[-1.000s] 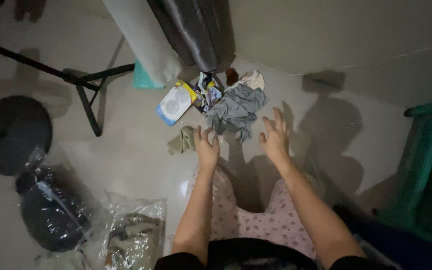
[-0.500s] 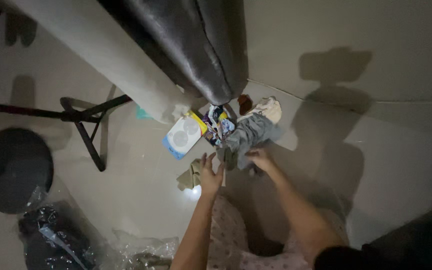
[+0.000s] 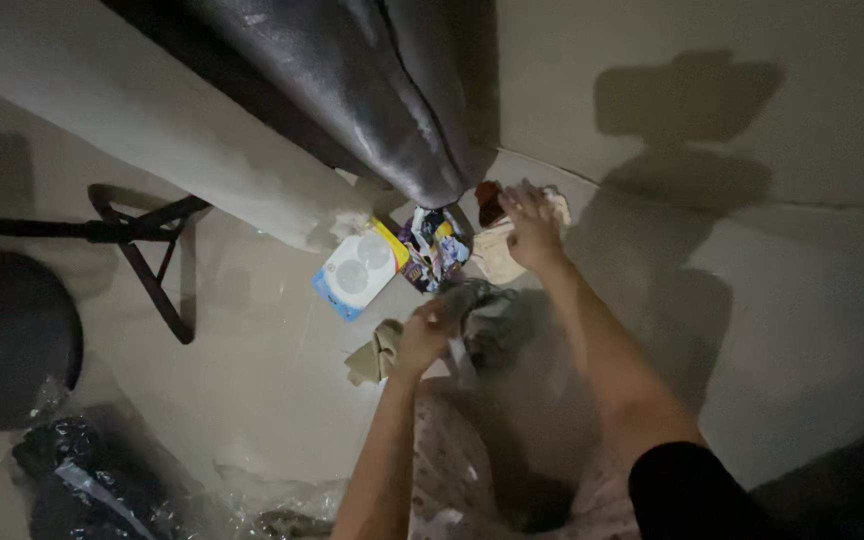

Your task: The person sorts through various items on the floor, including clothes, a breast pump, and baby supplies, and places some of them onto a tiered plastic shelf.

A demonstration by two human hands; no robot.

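My left hand (image 3: 420, 335) is closed on a grey garment (image 3: 487, 318) that is bunched up and lifted off the floor near my knees. My right hand (image 3: 529, 224) reaches farther out and rests on a cream cloth (image 3: 498, 256) lying by the wall; whether it grips it I cannot tell. A small dark red item (image 3: 489, 199) lies just beyond that hand. An olive cloth (image 3: 374, 354) sits on the floor left of my left hand.
A blue and yellow flat package (image 3: 357, 268) and a colourful packet (image 3: 432, 250) lie on the floor. Dark and pale rolled bundles (image 3: 352, 90) lean overhead. A black stand (image 3: 142, 245), a round black disc (image 3: 7, 335) and plastic bags (image 3: 82, 480) are at left.
My left hand has taken hold of the grey garment and pulled it toward me. My right hand moved from the grey garment forward onto the cream cloth.
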